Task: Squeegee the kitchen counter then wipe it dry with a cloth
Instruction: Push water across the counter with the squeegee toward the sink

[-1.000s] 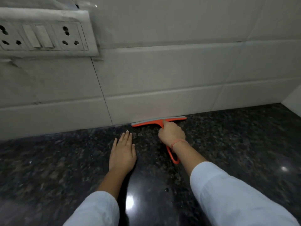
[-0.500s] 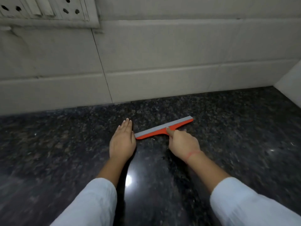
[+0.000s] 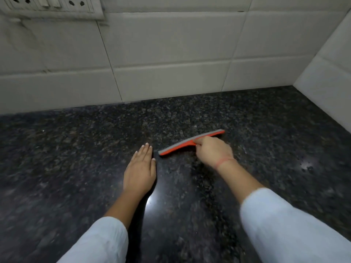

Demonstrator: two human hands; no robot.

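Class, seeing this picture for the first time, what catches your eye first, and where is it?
The orange squeegee stands out on the dark speckled counter, gripped by the right hand right of centre. The left hand lies flat on the counter beside the blade's left end, apart from it. Behind, pale wall tiles carry a socket panel at top left.

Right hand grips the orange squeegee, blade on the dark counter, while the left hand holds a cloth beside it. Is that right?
Not quite. In the head view the left hand lies flat on the counter with straight fingers and holds no cloth; none is visible. The rest stands: the right hand grips the orange squeegee, blade on the counter.
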